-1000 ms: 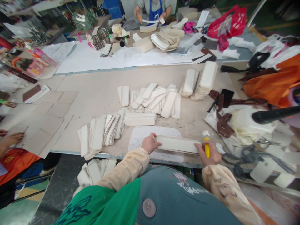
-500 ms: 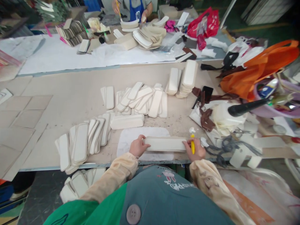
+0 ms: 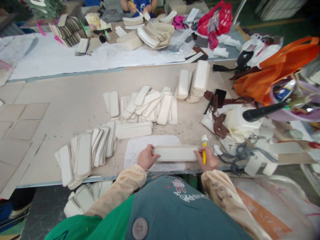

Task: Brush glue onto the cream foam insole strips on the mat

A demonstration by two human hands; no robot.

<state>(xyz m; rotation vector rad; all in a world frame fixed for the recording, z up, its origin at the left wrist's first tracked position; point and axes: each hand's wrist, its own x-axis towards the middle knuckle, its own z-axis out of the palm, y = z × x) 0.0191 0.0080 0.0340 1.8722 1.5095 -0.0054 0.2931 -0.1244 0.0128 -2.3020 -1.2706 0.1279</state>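
Note:
Between my hands is a long off-white strip (image 3: 176, 153), level over a white sheet (image 3: 131, 150) at the table's near edge. My left hand (image 3: 147, 157) pinches its left end with thumb and fingers. The right end is in the grip of my right hand (image 3: 208, 158), which also has a yellow-handled brush (image 3: 204, 155) tucked between its fingers, with white stuff at its tip. Just beyond the sheet lies a neat stack of white strips (image 3: 134, 130). Several rounded white pieces (image 3: 84, 153) lean in overlapping rows to the left.
A loose heap of white pieces (image 3: 150, 103) and two upright-looking stacks (image 3: 192, 81) lie farther back. To the right are a white container (image 3: 241, 121) with a black handle, grey straps (image 3: 237, 160), and an orange bag (image 3: 272, 73). Across the table a co-worker's hands (image 3: 147, 9) hold a brush.
My hands and the strip stay almost in the same place. The view has shifted slightly, and the co-worker's hands have come closer together.

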